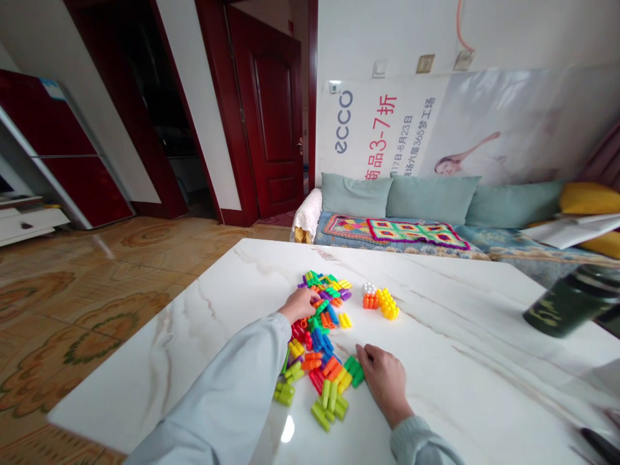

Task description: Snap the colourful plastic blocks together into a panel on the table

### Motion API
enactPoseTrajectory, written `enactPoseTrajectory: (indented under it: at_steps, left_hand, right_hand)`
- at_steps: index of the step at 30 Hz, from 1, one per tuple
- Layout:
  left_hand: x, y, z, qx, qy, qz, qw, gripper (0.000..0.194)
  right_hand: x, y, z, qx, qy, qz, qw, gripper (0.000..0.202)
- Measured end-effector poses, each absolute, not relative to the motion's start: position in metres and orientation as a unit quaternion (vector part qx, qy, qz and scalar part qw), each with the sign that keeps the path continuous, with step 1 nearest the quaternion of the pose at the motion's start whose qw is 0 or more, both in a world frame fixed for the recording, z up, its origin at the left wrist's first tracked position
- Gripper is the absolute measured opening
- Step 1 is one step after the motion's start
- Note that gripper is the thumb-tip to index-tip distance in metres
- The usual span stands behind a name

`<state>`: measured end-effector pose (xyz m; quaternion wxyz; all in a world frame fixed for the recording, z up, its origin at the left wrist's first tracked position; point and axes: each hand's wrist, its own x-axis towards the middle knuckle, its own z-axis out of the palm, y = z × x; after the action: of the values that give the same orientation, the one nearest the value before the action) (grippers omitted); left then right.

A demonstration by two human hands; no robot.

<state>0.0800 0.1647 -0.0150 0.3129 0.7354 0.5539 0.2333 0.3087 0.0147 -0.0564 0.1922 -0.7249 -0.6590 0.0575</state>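
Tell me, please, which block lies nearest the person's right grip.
The green block at the right edge of the pile, beside a yellow block; all others lie farther from the right grip.

"What is lining the white wall?"
"A sofa; pale-green cushions are leaning beneath a printed banner."
"Leftward?"
"Dark-red door is standing ajar; red refrigerator is standing on patterned flooring."

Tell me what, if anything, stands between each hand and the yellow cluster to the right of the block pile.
Nothing visible stands between the right hand and the yellow cluster; only white tabletop shows there. From the left hand, the far part of the block pile, then the orange piece, lie in between.
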Motion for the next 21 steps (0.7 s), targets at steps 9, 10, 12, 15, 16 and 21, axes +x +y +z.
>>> enactPoseTrajectory:
  at_steps: [9,10,12,15,16,21]
  left_hand:
    - [0.071,0.144,0.009,0.653,0.548,0.36,0.379,0.04]
    - [0.07,0.142,0.011,0.644,0.539,0.369,0.398,0.04]
    - [0.068,0.134,0.015,0.629,0.522,0.382,0.43,0.038]
    - [0.068,0.121,0.019,0.611,0.507,0.399,0.459,0.036]
    - [0.07,0.117,0.019,0.607,0.505,0.404,0.462,0.038]
    - [0.09,0.097,0.013,0.617,0.494,0.416,0.45,0.041]
  right_hand:
    - [0.307,0.014,-0.053,-0.726,-0.658,0.062,0.189,0.045]
    - [0.307,0.014,-0.054,-0.726,-0.658,0.062,0.189,0.045]
    - [0.307,0.014,-0.054,-0.725,-0.659,0.062,0.19,0.045]
    - [0.307,0.014,-0.055,-0.726,-0.658,0.062,0.192,0.045]
    - [0.307,0.014,-0.054,-0.726,-0.657,0.061,0.194,0.045]
    - [0.308,0.014,-0.054,-0.724,-0.654,0.075,0.207,0.049]
